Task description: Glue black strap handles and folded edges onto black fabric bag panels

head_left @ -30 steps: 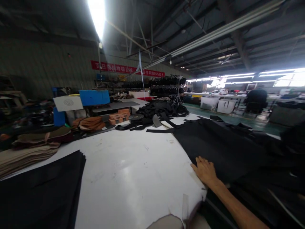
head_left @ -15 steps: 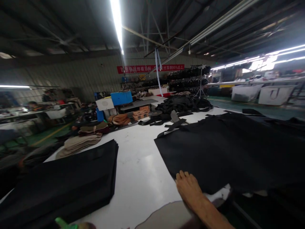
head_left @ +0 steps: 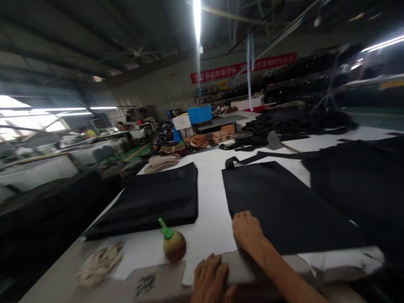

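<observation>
Flatly, the open right hand (head_left: 248,229) is pressed on a black fabric sheet (head_left: 284,206), which could be rucked, while the open left hand (head_left: 210,277) rests at the desk (head_left: 211,227) edge, where the nearby round bottle (head_left: 173,244) could be knocked.

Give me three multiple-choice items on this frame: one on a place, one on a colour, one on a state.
1. Where does the right hand rest?
A. on the near edge of the black fabric sheet
B. on the round bottle
C. on the folded stack

2. What colour is the cap of the round bottle?
A. red
B. green
C. white

3. How is the left hand placed?
A. raised in the air
B. gripping a strap
C. flat on the table's near edge

Answers:
1 A, its fingers lie on the sheet's near edge.
2 B, the spout on top is bright green.
3 C, the palm lies down on the grey edge and holds nothing.
</observation>
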{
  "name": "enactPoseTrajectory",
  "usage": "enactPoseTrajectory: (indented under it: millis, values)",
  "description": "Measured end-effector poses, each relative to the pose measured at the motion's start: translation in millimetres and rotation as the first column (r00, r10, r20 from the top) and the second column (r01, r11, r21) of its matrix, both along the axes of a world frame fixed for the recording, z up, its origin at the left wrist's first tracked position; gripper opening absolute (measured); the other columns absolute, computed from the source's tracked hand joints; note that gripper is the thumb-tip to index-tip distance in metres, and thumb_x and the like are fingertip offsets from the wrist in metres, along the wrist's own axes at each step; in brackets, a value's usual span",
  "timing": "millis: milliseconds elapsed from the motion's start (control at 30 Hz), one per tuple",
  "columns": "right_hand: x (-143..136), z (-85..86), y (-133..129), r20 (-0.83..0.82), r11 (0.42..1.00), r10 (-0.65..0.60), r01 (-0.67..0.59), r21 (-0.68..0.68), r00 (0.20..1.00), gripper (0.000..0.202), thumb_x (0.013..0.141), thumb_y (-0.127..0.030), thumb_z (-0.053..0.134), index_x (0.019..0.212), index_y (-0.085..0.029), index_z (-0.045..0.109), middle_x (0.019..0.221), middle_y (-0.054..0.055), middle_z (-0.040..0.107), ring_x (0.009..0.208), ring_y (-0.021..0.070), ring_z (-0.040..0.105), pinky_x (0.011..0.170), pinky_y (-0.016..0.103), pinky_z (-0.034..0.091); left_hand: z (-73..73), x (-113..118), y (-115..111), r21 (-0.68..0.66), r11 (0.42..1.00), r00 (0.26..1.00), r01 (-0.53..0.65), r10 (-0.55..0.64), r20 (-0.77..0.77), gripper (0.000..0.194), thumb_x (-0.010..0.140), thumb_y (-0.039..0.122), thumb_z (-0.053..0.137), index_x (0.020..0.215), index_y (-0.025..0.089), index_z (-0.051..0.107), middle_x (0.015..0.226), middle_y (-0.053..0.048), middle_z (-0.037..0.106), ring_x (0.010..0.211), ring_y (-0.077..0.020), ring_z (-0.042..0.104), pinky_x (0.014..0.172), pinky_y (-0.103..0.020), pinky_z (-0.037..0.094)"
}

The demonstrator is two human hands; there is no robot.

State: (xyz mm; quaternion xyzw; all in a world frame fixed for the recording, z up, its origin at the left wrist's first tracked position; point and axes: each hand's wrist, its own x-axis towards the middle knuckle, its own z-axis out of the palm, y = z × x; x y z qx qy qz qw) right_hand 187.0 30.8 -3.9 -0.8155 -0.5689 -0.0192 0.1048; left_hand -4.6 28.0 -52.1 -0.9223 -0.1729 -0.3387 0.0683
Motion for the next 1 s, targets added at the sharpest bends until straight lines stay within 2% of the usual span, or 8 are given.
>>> enactPoseTrajectory:
  millis: [133,267,367,467,533,667,833,1000]
  values:
    - [-11.5,-1.1,6.8,-0.094,0.994,0.095,-0.09,0.059,0.991,0.031,0.089,-0.028,0.046,0.096,-0.006,0.067,0.095,0.023,0.066,0.092,0.0319,0.061,0.074,0.042,0.048,26.8,-11.1,-13.1,-0.209,0.977,0.994,-0.042,0.062,0.092,0.019,0.089,0.034,0.044,0.093,0.024,0.059,0.091,-0.005,0.068,0.085,-0.019,0.064,0.073,-0.03,0.052]
    - [-14.8,-9.8,-20.3,-0.153,0.977,0.179,-0.157,0.142,0.972,0.033,0.092,-0.03,0.04,0.115,-0.017,0.06,0.119,0.012,0.06,0.104,0.0231,0.058,0.087,0.036,0.044,28.7,-48.4,-12.6,-0.378,0.908,0.908,-0.18,0.301,0.291,0.011,0.086,0.022,0.048,0.077,0.023,0.053,0.074,-0.001,0.058,0.072,-0.0142,0.058,0.067,-0.025,0.049]
    - [-12.7,-25.3,-56.6,-0.164,0.948,0.222,-0.173,0.269,0.961,0.03,0.091,-0.024,0.039,0.11,-0.02,0.062,0.114,0.009,0.064,0.102,0.0204,0.058,0.09,0.035,0.042,22.4,-74.1,2.8,-0.545,0.76,0.695,-0.353,0.604,0.392,0.016,0.08,0.037,0.057,0.081,0.022,0.052,0.081,-0.002,0.056,0.078,-0.0194,0.057,0.076,-0.035,0.048]
    - [-12.2,-38.4,-87.3,-0.133,0.92,0.225,-0.166,0.354,0.965,0.026,0.089,-0.02,0.042,0.103,-0.021,0.064,0.107,0.009,0.066,0.095,0.0222,0.06,0.084,0.039,0.044,21.6,-79.2,23.4,-0.729,0.566,0.549,-0.385,0.775,0.312,0.057,0.066,0.057,0.062,0.107,0.018,0.05,0.108,-0.009,0.054,0.093,-0.0279,0.056,0.085,-0.046,0.046]
    - [-14.2,-41.7,-99.8,-0.119,0.912,0.263,-0.207,0.354,0.957,0.024,0.088,-0.017,0.045,0.1,-0.023,0.064,0.107,0.006,0.066,0.095,0.0221,0.058,0.085,0.039,0.042,23.6,-74.1,34.4,-0.787,0.508,0.601,-0.349,0.766,0.228,0.078,0.061,0.061,0.063,0.123,0.017,0.042,0.121,-0.013,0.049,0.106,-0.0318,0.052,0.092,-0.049,0.043]
    - [-19.4,-40.4,-108.7,-0.153,0.878,0.35,-0.266,0.397,0.924,0.025,0.087,-0.013,0.047,0.102,-0.024,0.063,0.107,0.003,0.065,0.097,0.0197,0.056,0.089,0.036,0.04,26.5,-64.2,48.4,-0.792,0.514,0.715,-0.331,0.684,0.145,0.086,0.059,0.063,0.063,0.127,0.014,0.041,0.123,-0.015,0.048,0.114,-0.0333,0.048,0.1,-0.051,0.037]
    - [-14.3,-43.2,-107.6,-0.1,0.891,0.201,-0.139,0.433,0.975,0.027,0.089,-0.017,0.043,0.108,-0.02,0.061,0.118,0.009,0.06,0.103,0.0237,0.053,0.091,0.04,0.038,34.1,-60.1,62.1,-0.772,0.493,0.708,-0.402,0.702,0.079,0.092,0.058,0.065,0.062,0.129,0.012,0.039,0.125,-0.017,0.046,0.102,-0.0326,0.054,0.09,-0.05,0.045]
    - [-6.0,-43.6,-105.7,-0.102,0.949,0.107,-0.071,0.306,0.989,0.025,0.086,-0.02,0.05,0.107,-0.021,0.063,0.118,0.007,0.062,0.105,0.0266,0.052,0.09,0.043,0.036,40.3,-56.6,70.3,-0.724,0.455,0.7,-0.519,0.712,-0.055,0.082,0.061,0.069,0.054,0.119,0.011,0.048,0.114,-0.016,0.055,0.102,-0.0339,0.054,0.092,-0.051,0.042]
